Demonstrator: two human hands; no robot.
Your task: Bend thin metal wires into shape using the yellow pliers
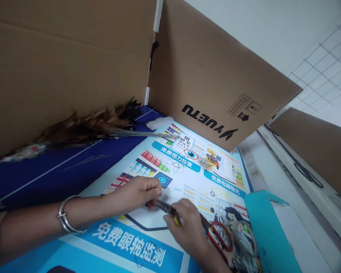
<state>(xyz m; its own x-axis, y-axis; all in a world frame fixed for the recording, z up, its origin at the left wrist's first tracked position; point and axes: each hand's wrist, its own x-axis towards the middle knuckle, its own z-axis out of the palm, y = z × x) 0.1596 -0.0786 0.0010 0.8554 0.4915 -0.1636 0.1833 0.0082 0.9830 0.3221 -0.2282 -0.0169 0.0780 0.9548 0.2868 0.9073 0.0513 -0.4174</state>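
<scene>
My left hand (136, 194), with silver bangles on the wrist, pinches a thin wire loop (165, 197) just above a printed poster (147, 242). Its fingers are pressed together at the loop. My right hand (187, 227) is closed round a pair of pliers (167, 208) with a yellow grip. The plier jaws meet the wire beside my left fingertips. Both hands hover over the middle of the poster.
Red-handled scissors (222, 236) and several wire rings (244, 237) lie right of my right hand. A small heap of bent wire (206, 163) sits farther back. A feather duster (82, 127) lies along the cardboard wall (213, 72). A teal box (268, 231) stands at right.
</scene>
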